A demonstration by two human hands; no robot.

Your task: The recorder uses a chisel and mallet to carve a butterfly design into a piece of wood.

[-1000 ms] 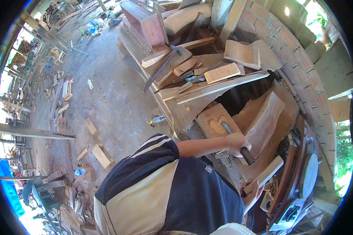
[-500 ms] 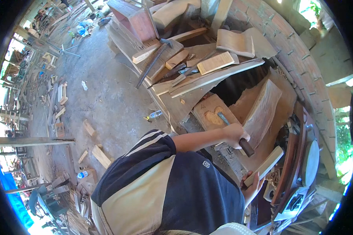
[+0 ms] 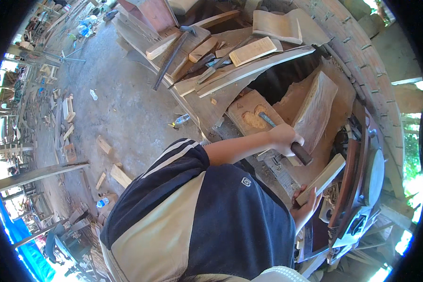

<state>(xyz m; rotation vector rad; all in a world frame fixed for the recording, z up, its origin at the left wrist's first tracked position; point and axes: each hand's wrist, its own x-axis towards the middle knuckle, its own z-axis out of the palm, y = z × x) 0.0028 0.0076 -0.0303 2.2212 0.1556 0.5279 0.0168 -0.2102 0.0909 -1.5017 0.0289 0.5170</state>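
My left hand (image 3: 285, 138) is closed around a chisel (image 3: 301, 154) with a dark handle. The chisel slants, its metal blade meeting a pale carved hollow (image 3: 253, 118) in a flat wooden board (image 3: 264, 102). Lower and to the right, my right hand (image 3: 308, 207) grips a squared wooden block (image 3: 325, 176) near its lower end. A gap separates that block from the chisel handle. The block hides part of my right fingers.
A thick, rough slab (image 3: 317, 105) lies right of the board. Beyond are a hammer (image 3: 171, 58), a loose pale block (image 3: 253, 51) and a long plank (image 3: 258, 75). Dark wooden pieces (image 3: 347, 181) stand at the right. A bottle (image 3: 182, 119) and wood offcuts (image 3: 121, 175) lie on the floor.
The whole view has shifted, so the bench and both hands appear higher in the picture. The chisel and block stay in my hands, with little change between them.
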